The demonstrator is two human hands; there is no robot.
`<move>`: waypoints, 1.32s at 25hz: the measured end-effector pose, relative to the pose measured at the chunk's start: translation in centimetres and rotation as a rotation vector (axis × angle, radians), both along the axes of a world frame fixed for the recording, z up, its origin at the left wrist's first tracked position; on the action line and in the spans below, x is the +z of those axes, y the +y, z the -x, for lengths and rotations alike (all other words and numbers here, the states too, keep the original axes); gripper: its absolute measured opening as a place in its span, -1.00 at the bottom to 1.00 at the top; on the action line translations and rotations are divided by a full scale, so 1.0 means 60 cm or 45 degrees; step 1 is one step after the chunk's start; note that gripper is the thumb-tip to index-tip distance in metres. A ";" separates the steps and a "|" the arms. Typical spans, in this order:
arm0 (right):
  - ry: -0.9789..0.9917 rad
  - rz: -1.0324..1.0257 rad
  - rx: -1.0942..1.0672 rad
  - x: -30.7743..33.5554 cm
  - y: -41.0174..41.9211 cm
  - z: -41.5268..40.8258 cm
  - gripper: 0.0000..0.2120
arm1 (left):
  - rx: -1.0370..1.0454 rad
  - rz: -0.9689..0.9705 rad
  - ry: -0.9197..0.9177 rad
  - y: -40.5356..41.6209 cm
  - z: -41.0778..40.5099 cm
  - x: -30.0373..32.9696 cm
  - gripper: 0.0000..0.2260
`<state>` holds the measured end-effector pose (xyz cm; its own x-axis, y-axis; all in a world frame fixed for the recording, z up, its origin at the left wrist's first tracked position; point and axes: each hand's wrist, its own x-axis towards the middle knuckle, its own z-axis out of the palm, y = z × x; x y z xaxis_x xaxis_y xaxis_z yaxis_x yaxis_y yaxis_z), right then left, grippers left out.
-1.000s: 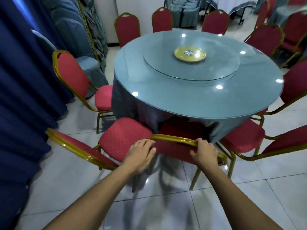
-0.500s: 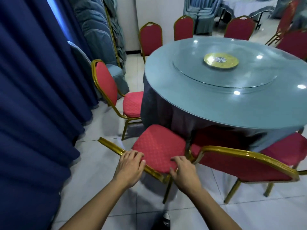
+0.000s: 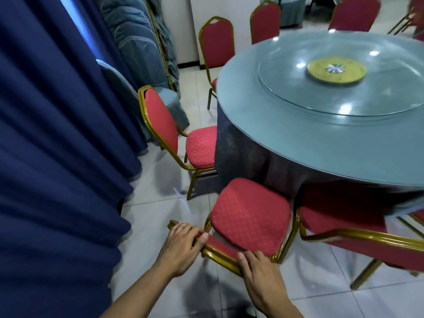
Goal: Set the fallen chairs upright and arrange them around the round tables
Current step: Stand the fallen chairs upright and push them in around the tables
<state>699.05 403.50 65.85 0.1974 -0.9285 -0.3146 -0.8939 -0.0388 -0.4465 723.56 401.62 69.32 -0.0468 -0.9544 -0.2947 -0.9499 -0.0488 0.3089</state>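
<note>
Step in hand: A person grips the gold top rail of a red banquet chair (image 3: pixel 250 219) at the near edge of the round desk (image 3: pixel 298 138); by the look of it, this is the arranging stage, the chair being squared to its place rather than lifted from the floor.

Left hand (image 3: pixel 181 247): fingers laid over the rail near its left corner, thumb hooked round the front of it, holding the chair back.

Right hand (image 3: pixel 261 275): fingers over the rail further right, apparently clasping it; the thumb's grip is hidden.

Where the chair is: on the tiled floor (image 3: pixel 160 214), seat just short of the desk's dark skirt (image 3: pixel 252 161), between a second chair (image 3: pixel 181 138) on its left and a third chair (image 3: pixel 358 232) close on its right.

Which way it points: seat front toward the desk, back toward the person; the backrest is seen nearly edge-on from above, so whether all its legs are on the floor cannot be told.

Long axis: the gripped rail runs from upper left to lower right across the view, roughly along the desk's rim.

Next move calls for: probably a short, even push with both hands toward the skirt, keeping clear of the close right-hand neighbour.

Surroundings: dark blue curtain (image 3: pixel 57 145) hangs at left.
</note>
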 end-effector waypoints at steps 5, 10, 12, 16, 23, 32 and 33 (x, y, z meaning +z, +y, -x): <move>0.378 0.003 -0.698 0.007 0.019 -0.048 -0.49 | 0.027 0.027 0.111 -0.035 -0.044 -0.044 -0.31; -0.039 -0.012 -1.190 -0.003 -0.013 -0.114 -0.66 | 0.033 0.111 0.281 -0.087 -0.093 -0.065 -0.28; -0.073 0.018 -1.213 -0.003 -0.033 -0.153 -0.65 | -0.016 0.108 0.298 -0.131 -0.123 -0.061 -0.30; -0.107 0.062 -1.300 0.000 -0.097 -0.205 -0.62 | -0.082 0.010 0.269 -0.224 -0.164 -0.050 -0.46; -0.069 0.080 -1.373 -0.005 -0.243 -0.224 -0.64 | -0.174 0.077 0.279 -0.381 -0.177 -0.069 -0.48; 0.052 0.158 -1.496 0.003 -0.308 -0.270 -0.61 | -0.581 -0.226 0.293 -0.534 -0.262 -0.052 -0.54; 0.087 0.180 -1.511 0.010 -0.316 -0.283 -0.57 | -0.603 -0.202 0.280 -0.554 -0.290 -0.049 -0.54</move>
